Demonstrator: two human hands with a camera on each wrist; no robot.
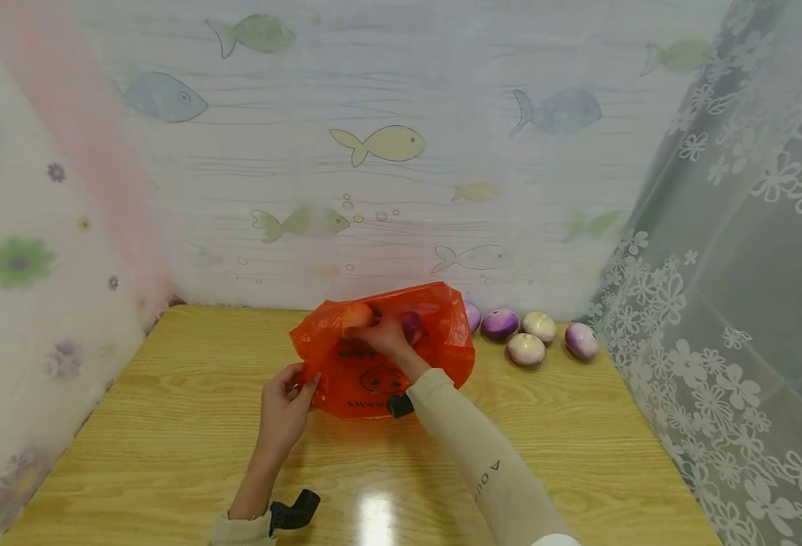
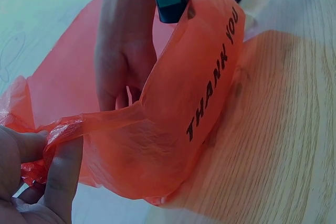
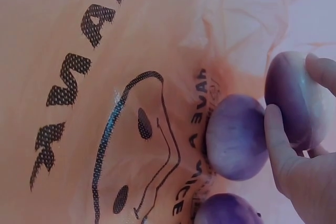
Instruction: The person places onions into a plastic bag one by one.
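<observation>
A red plastic bag (image 1: 374,398), printed with black letters and a pig's face, lies with its mouth spread on the wooden table (image 1: 189,417). My left hand (image 1: 288,406) pinches the bag's handle (image 2: 68,129) at the left of the opening. Inside the bag, my right hand (image 1: 386,337) holds a smooth, round purple-and-white vegetable (image 3: 289,93), turnip-like, between thumb and fingers. Close to it in the bag are a second such vegetable (image 3: 236,137) and a darker purple one (image 3: 227,211).
Several more purple-and-white vegetables, among them a pale one (image 1: 526,350) and a purple one (image 1: 499,324), sit on the table right of the bag. A fish-patterned curtain (image 1: 401,205) hangs behind the table, and a flowered sheer curtain (image 1: 715,326) borders its right side.
</observation>
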